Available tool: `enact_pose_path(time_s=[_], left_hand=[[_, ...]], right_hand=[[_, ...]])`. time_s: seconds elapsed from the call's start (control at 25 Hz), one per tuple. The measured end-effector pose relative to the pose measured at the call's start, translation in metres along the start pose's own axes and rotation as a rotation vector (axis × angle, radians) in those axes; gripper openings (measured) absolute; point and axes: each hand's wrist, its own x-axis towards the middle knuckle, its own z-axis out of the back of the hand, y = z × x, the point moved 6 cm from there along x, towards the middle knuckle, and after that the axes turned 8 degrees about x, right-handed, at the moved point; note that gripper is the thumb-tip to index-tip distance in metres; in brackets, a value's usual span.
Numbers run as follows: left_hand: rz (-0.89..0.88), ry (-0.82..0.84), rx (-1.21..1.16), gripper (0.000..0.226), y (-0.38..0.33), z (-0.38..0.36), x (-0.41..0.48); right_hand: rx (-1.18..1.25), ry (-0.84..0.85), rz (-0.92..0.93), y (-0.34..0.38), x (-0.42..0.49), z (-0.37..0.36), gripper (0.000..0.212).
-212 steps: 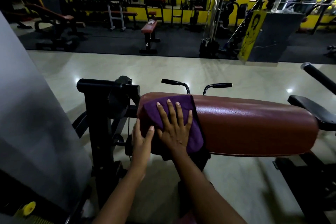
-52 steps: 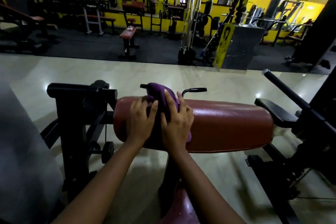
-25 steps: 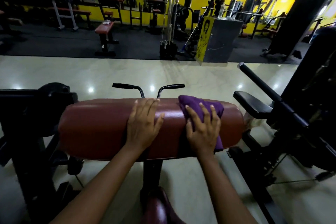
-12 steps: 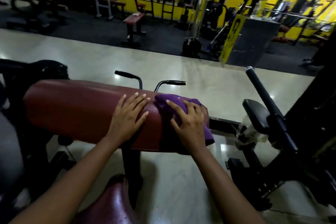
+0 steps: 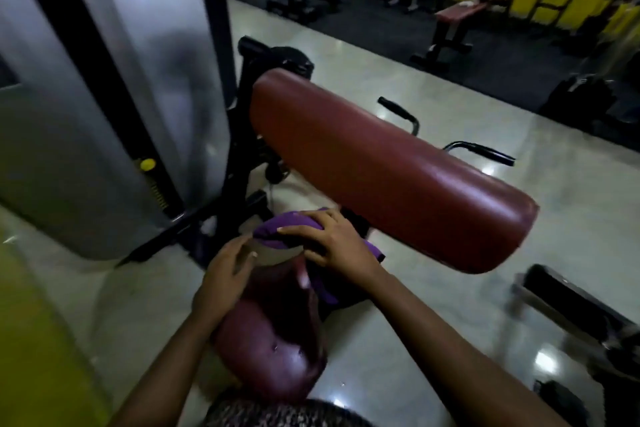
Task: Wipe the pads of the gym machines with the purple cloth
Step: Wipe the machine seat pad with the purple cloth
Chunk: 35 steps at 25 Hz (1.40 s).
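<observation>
Purple cloth (image 5: 277,232) sat bunched on the far end of the small maroon seat pad (image 5: 270,340), below the near edge of the long maroon pad (image 5: 381,166). My right hand (image 5: 336,246) lay on top of the cloth, fingers curved over the bunch and holding it down against the seat pad. My left hand (image 5: 221,277) rested against the left side of the seat pad with its fingers loose and nearly straight, holding nothing, the fingertips just beside the cloth. Two black handles (image 5: 398,109) stuck up beyond the long pad. A grey weight-stack cover (image 5: 104,97) stood to the left on the glossy floor (image 5: 571,211).
</observation>
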Motion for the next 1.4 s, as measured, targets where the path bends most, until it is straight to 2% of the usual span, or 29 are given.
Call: enact_pose_path(time_s=[0.16, 0.36, 0.56, 0.64, 0.76, 0.88, 0.96, 1.0, 1.16, 1.32, 1.4], left_hand=[[0.348, -0.029, -0.109, 0.037, 0.078, -0.016, -0.065], [0.671, -0.115, -0.458, 0.042, 0.100, -0.058, -0.143], [0.854, -0.302, -0.679, 0.043, 0.106, -0.116, -0.180], [0.978, -0.401, -0.833, 0.048, 0.118, -0.140, -0.183], [1.058, -0.576, -1.154, 0.065, 0.135, -0.178, -0.186], [1.051, -0.696, -1.341, 0.062, 0.142, -0.189, -0.171], [1.033, -0.698, -1.298, 0.078, 0.150, -0.195, -0.158], [1.042, -0.689, -1.198, 0.085, 0.153, -0.197, -0.152], [1.146, -0.653, -0.606, 0.058, 0.139, -0.186, -0.143], [1.171, -0.691, -0.447, 0.059, 0.142, -0.191, -0.145], [1.166, -0.715, -0.427, 0.067, 0.144, -0.193, -0.144]], right_hand=[[0.006, 0.236, 0.067, 0.000, -0.011, -0.074, 0.052], [-0.045, 0.388, 0.158, 0.003, -0.045, -0.131, 0.046], [-0.114, 0.364, 0.351, 0.022, -0.076, -0.185, 0.046], [-0.098, 0.345, 0.333, 0.024, -0.093, -0.217, 0.052], [-0.165, 0.372, 0.300, 0.020, -0.127, -0.261, 0.061], [-0.145, 0.336, 0.272, 0.009, -0.121, -0.271, 0.050], [-0.149, 0.295, 0.308, -0.006, -0.099, -0.270, 0.047], [-0.165, 0.266, 0.318, -0.021, -0.084, -0.267, 0.047], [-0.251, 0.150, 0.266, -0.092, -0.013, -0.243, 0.047], [-0.309, 0.173, 0.177, -0.105, 0.017, -0.240, 0.057], [-0.327, 0.155, 0.253, -0.082, -0.010, -0.247, 0.056]])
